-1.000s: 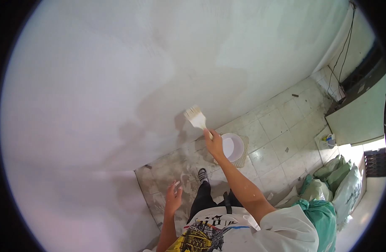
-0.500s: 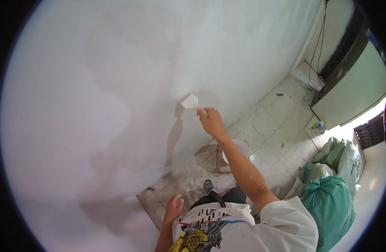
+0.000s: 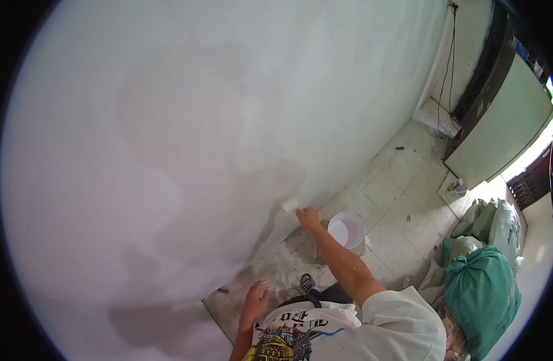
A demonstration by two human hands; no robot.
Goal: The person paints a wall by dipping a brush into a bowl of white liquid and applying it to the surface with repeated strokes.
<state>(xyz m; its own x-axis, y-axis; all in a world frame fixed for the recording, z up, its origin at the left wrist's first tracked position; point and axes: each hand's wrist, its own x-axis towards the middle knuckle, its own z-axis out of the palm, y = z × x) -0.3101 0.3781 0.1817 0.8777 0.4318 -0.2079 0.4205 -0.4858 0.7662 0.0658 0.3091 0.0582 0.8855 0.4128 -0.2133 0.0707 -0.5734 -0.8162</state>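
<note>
1. One right hand [image 3: 307, 216], fingers wrapped round the handle of a wide white-bristled paintbrush [image 3: 288, 204], presses the bristles against the pale plastered wall [image 3: 228, 120] near its lower edge.
2. Left hand [image 3: 255, 299], at 7 o'clock from the brush, hangs free with fingers loosely spread, holding nothing.
3. Round white paint bucket [image 3: 346, 230] stands on the tiled floor [image 3: 402, 198], just at 4 o'clock from the right hand.
4. Open tiles run toward 2 o'clock; green tied sacks [image 3: 481, 289] bound the floor at 4 o'clock.
</note>
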